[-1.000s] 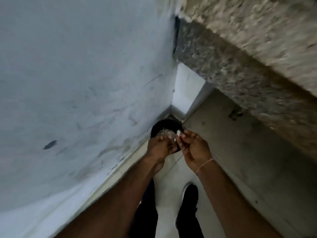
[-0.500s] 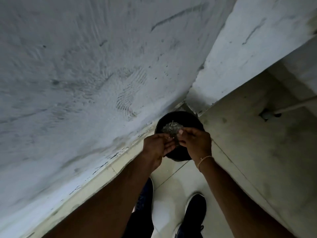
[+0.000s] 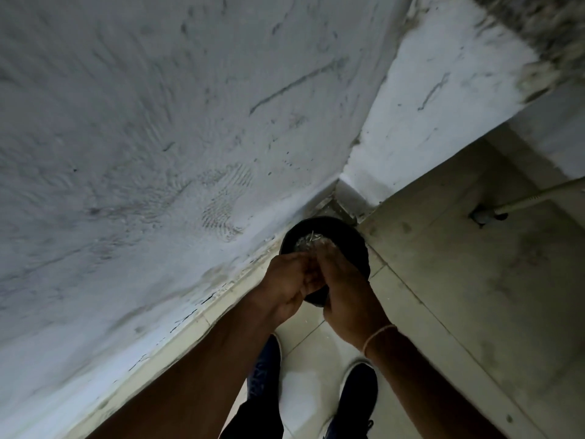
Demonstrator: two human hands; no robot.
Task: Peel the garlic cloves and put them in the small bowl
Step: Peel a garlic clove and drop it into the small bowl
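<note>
1. The view looks straight down on a pale tiled floor [image 3: 304, 359] where it meets a scuffed whitish plaster wall [image 3: 158, 137].
2. A round black bin [image 3: 356, 240] stands on the floor in the corner where two walls join, touching or almost touching the skirting.
3. Inside the bin lies a heap of pale, papery scraps [image 3: 308, 242], seemingly garlic skins; the blur forbids certainty.
4. The left hand [image 3: 289, 285] and the right hand [image 3: 346, 291] are held together over the near rim of the bin, fingers touching.
5. Both hands have curled fingers pressed against each other; whether they grasp a clove or peel cannot be told, as the meeting point is blurred and hidden.
6. No garlic clove or small bowl can be made out.
7. A thin pale band [image 3: 378, 339] circles the right wrist.
8. Two dark shoes [image 3: 359, 389] stand on the tiles below the arms.
9. A pale pipe [image 3: 538, 198] runs along the right-hand surface near the edge.
</note>
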